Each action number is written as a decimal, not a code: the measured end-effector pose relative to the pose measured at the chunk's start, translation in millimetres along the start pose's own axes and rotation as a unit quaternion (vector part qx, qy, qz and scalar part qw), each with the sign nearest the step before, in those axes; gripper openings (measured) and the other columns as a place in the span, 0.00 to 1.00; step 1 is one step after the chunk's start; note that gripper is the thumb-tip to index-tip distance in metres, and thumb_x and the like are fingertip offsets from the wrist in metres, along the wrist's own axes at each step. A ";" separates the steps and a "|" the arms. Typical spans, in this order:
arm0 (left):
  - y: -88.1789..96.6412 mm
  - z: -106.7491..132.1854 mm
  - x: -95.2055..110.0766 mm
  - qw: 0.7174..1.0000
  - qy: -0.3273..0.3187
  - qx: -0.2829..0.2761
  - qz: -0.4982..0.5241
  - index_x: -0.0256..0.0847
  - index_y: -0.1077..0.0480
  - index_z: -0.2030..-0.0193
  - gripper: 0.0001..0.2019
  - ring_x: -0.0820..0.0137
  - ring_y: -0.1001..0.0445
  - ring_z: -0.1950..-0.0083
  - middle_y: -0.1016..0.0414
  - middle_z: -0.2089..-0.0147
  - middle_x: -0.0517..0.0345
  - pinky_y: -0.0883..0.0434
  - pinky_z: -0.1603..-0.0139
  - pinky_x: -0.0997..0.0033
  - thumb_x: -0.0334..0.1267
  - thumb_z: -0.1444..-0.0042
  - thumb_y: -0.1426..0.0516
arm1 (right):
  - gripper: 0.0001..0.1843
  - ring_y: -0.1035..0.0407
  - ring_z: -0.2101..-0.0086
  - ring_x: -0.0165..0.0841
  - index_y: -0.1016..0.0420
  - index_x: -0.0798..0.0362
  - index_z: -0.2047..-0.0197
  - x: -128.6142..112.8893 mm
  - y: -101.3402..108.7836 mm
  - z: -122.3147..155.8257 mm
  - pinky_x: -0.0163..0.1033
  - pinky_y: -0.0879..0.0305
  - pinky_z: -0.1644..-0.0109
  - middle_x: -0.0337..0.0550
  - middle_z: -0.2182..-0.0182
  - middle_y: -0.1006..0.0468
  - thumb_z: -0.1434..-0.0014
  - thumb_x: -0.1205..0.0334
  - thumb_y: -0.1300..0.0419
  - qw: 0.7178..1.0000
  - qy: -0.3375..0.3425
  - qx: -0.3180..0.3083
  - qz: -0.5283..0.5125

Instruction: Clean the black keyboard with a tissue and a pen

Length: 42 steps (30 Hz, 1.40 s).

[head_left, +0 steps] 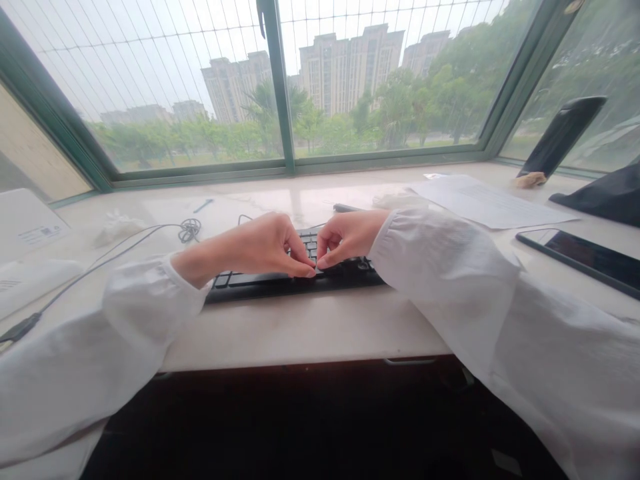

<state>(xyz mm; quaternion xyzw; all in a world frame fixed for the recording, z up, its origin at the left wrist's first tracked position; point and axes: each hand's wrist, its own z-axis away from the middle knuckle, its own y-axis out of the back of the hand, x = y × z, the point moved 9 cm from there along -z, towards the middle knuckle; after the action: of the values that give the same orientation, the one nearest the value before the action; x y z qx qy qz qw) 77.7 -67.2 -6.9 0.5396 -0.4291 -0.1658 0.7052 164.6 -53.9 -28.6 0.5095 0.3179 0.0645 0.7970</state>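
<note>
A black keyboard [255, 290] lies on the pale sill, its long side toward me. Over its middle, my left hand [265, 243] pinches thumb and forefinger together. My right hand [350, 237] makes a similar pinch, its fingertips almost meeting those of the left just above the keys. Whatever sits between the fingertips, if anything, is too small to make out. Beneath my right hand, small dark pieces [361, 265] show on the keyboard, too blurred to name. Both forearms wear loose white sleeves and cover parts of the keyboard's ends.
A coiled cable [190, 230] lies at left, near a white box [30, 223]. Behind my right hand is a dark pen-like stick [346, 208]. Paper sheets [493, 200], a phone [590, 257] and an upright dark object [565, 137] are at right. The window stands behind.
</note>
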 end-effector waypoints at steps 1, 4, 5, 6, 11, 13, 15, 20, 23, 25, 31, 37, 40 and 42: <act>-0.8 -0.2 -0.4 1.000 0.003 -0.006 0.006 0.39 0.18 0.71 0.16 0.79 0.42 0.80 0.29 0.81 0.61 0.48 0.82 0.76 0.52 0.49 0.38 | 0.20 0.38 0.72 0.27 0.20 0.54 0.58 -0.1 -0.2 -0.2 0.34 0.44 0.67 0.36 0.72 0.26 0.47 0.47 0.35 1.000 -0.009 0.000 0.002; -3.1 0.1 -0.1 1.000 0.013 -0.017 0.016 0.38 0.19 0.72 0.16 0.78 0.39 0.80 0.27 0.80 0.60 0.46 0.81 0.77 0.50 0.49 0.38 | 0.17 0.37 0.71 0.27 0.20 0.55 0.58 -4.8 -0.9 -0.3 0.33 0.44 0.67 0.35 0.73 0.27 0.45 0.51 0.34 1.000 -0.028 0.001 0.012; -3.8 0.4 0.5 1.000 0.016 -0.017 0.016 0.38 0.19 0.74 0.16 0.78 0.39 0.80 0.27 0.81 0.59 0.45 0.82 0.77 0.49 0.49 0.38 | 0.16 0.37 0.71 0.27 0.20 0.56 0.59 -6.5 -1.3 -0.3 0.33 0.43 0.66 0.35 0.73 0.27 0.45 0.53 0.34 0.999 -0.036 0.001 0.016; -4.4 0.7 1.3 1.000 0.019 -0.016 0.014 0.37 0.20 0.75 0.15 0.78 0.39 0.80 0.28 0.81 0.59 0.45 0.82 0.77 0.48 0.49 0.38 | 0.14 0.37 0.71 0.27 0.20 0.56 0.59 -7.9 -2.0 -0.3 0.33 0.43 0.66 0.34 0.74 0.28 0.45 0.54 0.34 0.999 -0.044 -0.001 0.020; -5.8 2.5 5.9 1.000 0.022 -0.006 0.019 0.36 0.21 0.77 0.14 0.78 0.38 0.80 0.27 0.80 0.59 0.44 0.81 0.77 0.44 0.49 0.39 | 0.12 0.35 0.70 0.27 0.21 0.56 0.62 -7.7 -7.1 -1.3 0.33 0.42 0.65 0.35 0.73 0.27 0.45 0.56 0.34 0.998 -0.057 -0.007 0.017; -4.2 2.8 5.8 1.000 0.016 -0.008 0.025 0.37 0.19 0.73 0.13 0.77 0.36 0.79 0.25 0.79 0.58 0.42 0.79 0.77 0.45 0.49 0.38 | 0.12 0.35 0.70 0.27 0.22 0.56 0.62 -6.9 -6.8 -1.5 0.33 0.42 0.66 0.35 0.73 0.26 0.45 0.56 0.34 0.999 -0.036 -0.003 -0.002; 1.2 2.6 3.3 1.000 0.010 -0.003 0.028 0.39 0.18 0.70 0.14 0.77 0.35 0.78 0.25 0.78 0.58 0.42 0.79 0.77 0.48 0.48 0.38 | 0.14 0.36 0.71 0.27 0.22 0.56 0.62 -6.3 -2.8 0.0 0.33 0.43 0.67 0.36 0.73 0.26 0.46 0.54 0.34 1.000 -0.009 0.008 -0.028; 41.6 5.1 -14.7 0.990 0.023 0.137 -0.019 0.38 0.19 0.72 0.21 0.77 0.39 0.80 0.28 0.79 0.58 0.46 0.79 0.74 0.55 0.45 0.41 | 0.19 0.33 0.69 0.30 0.21 0.54 0.62 4.2 37.9 15.0 0.36 0.39 0.64 0.39 0.70 0.23 0.48 0.47 0.34 0.988 -0.011 0.146 -0.056; 64.5 11.6 -29.5 0.962 0.064 0.237 -0.118 0.40 0.19 0.71 0.20 0.74 0.35 0.78 0.26 0.78 0.57 0.41 0.74 0.72 0.53 0.44 0.43 | 0.19 0.28 0.64 0.33 0.21 0.52 0.59 26.4 62.8 29.2 0.39 0.36 0.56 0.42 0.63 0.20 0.46 0.46 0.36 0.967 -0.095 0.233 -0.046; 71.5 14.1 -41.5 0.939 0.107 0.260 -0.199 0.42 0.18 0.70 0.18 0.71 0.30 0.75 0.25 0.77 0.56 0.37 0.70 0.71 0.51 0.43 0.44 | 0.19 0.27 0.59 0.36 0.20 0.50 0.57 48.3 76.7 40.1 0.40 0.35 0.52 0.44 0.58 0.19 0.44 0.45 0.38 0.944 -0.169 0.283 -0.022; 89.1 22.4 -84.8 0.874 0.255 0.255 -0.325 0.45 0.18 0.62 0.20 0.57 0.23 0.59 0.19 0.63 0.49 0.30 0.60 0.64 0.53 0.42 0.47 | 0.22 0.29 0.51 0.45 0.19 0.50 0.56 123.9 107.5 74.6 0.48 0.34 0.47 0.50 0.51 0.21 0.42 0.42 0.41 0.871 -0.339 0.350 0.070; 112.1 43.8 -127.2 0.844 0.364 0.228 -0.321 0.39 0.21 0.55 0.24 0.50 0.24 0.51 0.21 0.54 0.39 0.28 0.53 0.58 0.54 0.40 0.51 | 0.23 0.27 0.52 0.46 0.18 0.50 0.56 166.6 112.6 95.9 0.49 0.32 0.51 0.51 0.53 0.20 0.42 0.43 0.42 0.838 -0.413 0.346 0.084; 119.8 55.7 -146.2 0.839 0.398 0.221 -0.298 0.38 0.21 0.56 0.22 0.49 0.25 0.48 0.21 0.52 0.37 0.29 0.51 0.57 0.52 0.40 0.50 | 0.23 0.27 0.53 0.46 0.18 0.51 0.56 172.4 109.1 95.1 0.48 0.32 0.52 0.53 0.52 0.20 0.42 0.44 0.43 0.838 -0.421 0.338 0.085; 121.5 60.8 -157.1 0.838 0.413 0.217 -0.284 0.39 0.21 0.57 0.21 0.49 0.25 0.48 0.22 0.52 0.37 0.29 0.50 0.57 0.51 0.40 0.49 | 0.23 0.28 0.51 0.48 0.18 0.51 0.55 177.5 108.3 97.4 0.50 0.33 0.51 0.54 0.51 0.21 0.42 0.43 0.43 0.826 -0.437 0.346 0.085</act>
<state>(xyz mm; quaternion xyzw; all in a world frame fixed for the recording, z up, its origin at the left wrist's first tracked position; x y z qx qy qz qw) -88.4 48.7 38.9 0.7954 0.0489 -0.0231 0.6036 384.4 -2.0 12.7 0.7517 -0.1063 -0.2119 0.6154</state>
